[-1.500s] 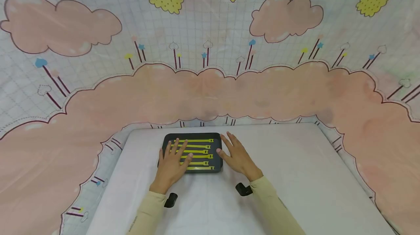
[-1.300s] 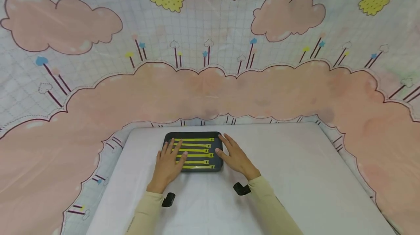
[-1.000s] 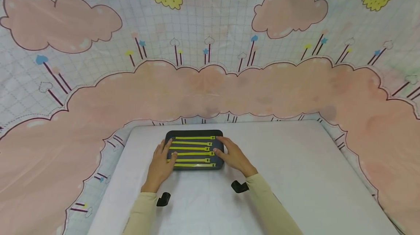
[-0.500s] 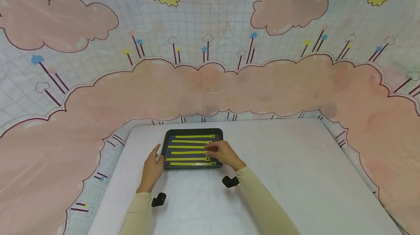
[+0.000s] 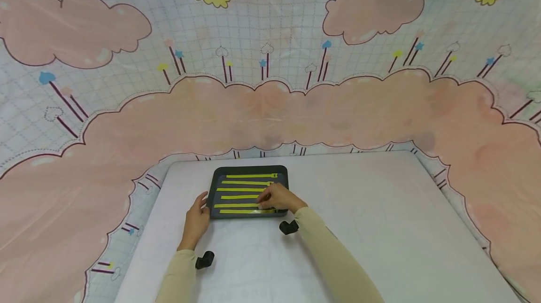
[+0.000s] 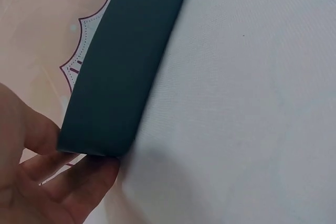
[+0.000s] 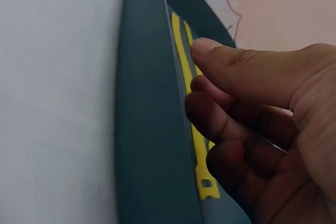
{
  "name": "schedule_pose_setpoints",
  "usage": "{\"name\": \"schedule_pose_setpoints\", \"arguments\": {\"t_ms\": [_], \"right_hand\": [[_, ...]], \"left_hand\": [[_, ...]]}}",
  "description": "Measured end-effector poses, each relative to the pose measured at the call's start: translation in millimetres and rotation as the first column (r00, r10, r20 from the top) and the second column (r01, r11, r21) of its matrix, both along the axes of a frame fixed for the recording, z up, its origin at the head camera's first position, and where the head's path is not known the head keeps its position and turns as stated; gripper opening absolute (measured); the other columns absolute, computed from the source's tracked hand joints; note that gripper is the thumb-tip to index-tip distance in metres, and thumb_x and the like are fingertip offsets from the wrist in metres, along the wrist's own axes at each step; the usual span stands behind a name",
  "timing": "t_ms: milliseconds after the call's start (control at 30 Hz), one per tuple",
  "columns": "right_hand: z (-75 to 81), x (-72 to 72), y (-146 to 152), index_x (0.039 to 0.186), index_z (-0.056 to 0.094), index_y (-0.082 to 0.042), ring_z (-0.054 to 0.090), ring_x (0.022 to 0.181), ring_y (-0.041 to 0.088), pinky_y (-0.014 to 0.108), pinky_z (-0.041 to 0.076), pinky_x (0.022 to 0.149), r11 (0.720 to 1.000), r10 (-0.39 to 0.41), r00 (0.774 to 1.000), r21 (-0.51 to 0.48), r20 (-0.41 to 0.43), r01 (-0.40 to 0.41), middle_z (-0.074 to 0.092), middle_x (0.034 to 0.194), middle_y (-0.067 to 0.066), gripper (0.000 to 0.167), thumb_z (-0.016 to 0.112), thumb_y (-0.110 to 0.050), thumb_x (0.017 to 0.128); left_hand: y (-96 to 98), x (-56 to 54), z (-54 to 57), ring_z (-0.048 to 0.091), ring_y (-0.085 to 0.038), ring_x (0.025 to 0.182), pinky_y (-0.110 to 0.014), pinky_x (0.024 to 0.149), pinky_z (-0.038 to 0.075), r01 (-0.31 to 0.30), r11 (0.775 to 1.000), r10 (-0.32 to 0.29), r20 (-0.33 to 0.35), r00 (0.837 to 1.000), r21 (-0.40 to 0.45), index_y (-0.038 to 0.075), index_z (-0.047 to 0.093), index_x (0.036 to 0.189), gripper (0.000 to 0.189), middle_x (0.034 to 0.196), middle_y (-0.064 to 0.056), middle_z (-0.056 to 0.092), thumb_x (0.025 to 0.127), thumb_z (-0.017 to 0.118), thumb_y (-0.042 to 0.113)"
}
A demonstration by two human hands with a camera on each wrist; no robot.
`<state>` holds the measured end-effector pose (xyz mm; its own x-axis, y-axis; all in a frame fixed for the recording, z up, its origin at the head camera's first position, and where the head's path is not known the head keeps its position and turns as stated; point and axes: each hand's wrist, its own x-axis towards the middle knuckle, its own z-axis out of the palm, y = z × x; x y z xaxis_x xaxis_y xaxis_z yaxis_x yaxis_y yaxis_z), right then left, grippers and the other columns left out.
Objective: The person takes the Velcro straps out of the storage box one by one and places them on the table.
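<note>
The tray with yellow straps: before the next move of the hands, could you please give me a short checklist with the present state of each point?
1. Dark tray with its open side up: ok.
2. Left hand in contact with the tray's left end: ok.
3. Yellow slotted straps inside the tray: ok, six show, lying lengthwise in rows.
4. Slotted ends all in sight: not ok, the right hand covers several in the head view.
5. A strap pinched by the right hand: cannot tell, its fingers hide the contact.
</note>
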<state>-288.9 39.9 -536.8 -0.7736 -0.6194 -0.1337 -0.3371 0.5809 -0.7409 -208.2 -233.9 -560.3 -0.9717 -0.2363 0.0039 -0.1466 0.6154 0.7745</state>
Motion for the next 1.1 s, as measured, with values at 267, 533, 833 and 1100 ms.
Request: {"name": "schedule_pose_setpoints", "arguments": {"t_ms": [267, 533, 833, 1100], "right_hand": [[-13.9, -6.0, -7, 0.095, 0.080, -0.018, 0.059, 0.077, 0.004, 0.028, 0.052, 0.076, 1.000, 0.008, 1.000, 0.009, 0.019, -0.008, 0.074, 0.092, -0.007, 0.013, 0.080, -0.022, 0.083], [-22.8, -7.7, -11, 0.084, 0.080, -0.017, 0.061, 0.071, 0.004, 0.021, 0.051, 0.066, 0.999, -0.018, 1.000, 0.027, 0.008, 0.018, 0.074, 0.085, -0.006, 0.005, 0.082, -0.015, 0.080], [-27.2, -6.4, -13, 0.078, 0.078, -0.016, 0.058, 0.074, 0.006, 0.021, 0.050, 0.068, 0.992, -0.061, 0.998, 0.111, -0.019, 0.063, 0.069, 0.084, -0.007, 0.004, 0.081, -0.015, 0.080], [-24.6, -5.5, -13, 0.074, 0.075, -0.019, 0.053, 0.070, 0.007, 0.021, 0.046, 0.067, 0.993, -0.018, 0.998, 0.111, -0.055, 0.024, 0.070, 0.082, -0.007, 0.014, 0.074, -0.015, 0.088]], "left_hand": [[-2.4, -0.7, -5.5, 0.051, -0.045, 0.129, -0.056, 0.105, 0.043, -0.004, 1.000, 0.004, -0.012, 1.000, 0.009, 0.005, 0.040, 0.146, 0.048, 0.140, -0.032, 0.051, 0.098, 0.035, 0.001], [-0.8, -1.8, -7.3, 0.052, -0.044, 0.128, -0.056, 0.103, 0.045, -0.009, 1.000, 0.009, -0.024, 1.000, -0.005, 0.006, 0.043, 0.144, 0.045, 0.139, -0.030, 0.052, 0.099, 0.036, 0.002], [1.6, -1.0, -3.3, 0.053, -0.045, 0.127, -0.055, 0.103, 0.046, -0.013, 1.000, 0.014, -0.010, 1.000, 0.021, 0.006, 0.045, 0.143, 0.044, 0.140, -0.031, 0.051, 0.099, 0.040, 0.000], [1.1, -0.9, -2.0, 0.054, -0.045, 0.126, -0.054, 0.101, 0.047, -0.012, 0.999, 0.013, -0.018, 1.000, 0.031, 0.004, 0.044, 0.142, 0.044, 0.139, -0.032, 0.051, 0.098, 0.041, -0.001]]}}
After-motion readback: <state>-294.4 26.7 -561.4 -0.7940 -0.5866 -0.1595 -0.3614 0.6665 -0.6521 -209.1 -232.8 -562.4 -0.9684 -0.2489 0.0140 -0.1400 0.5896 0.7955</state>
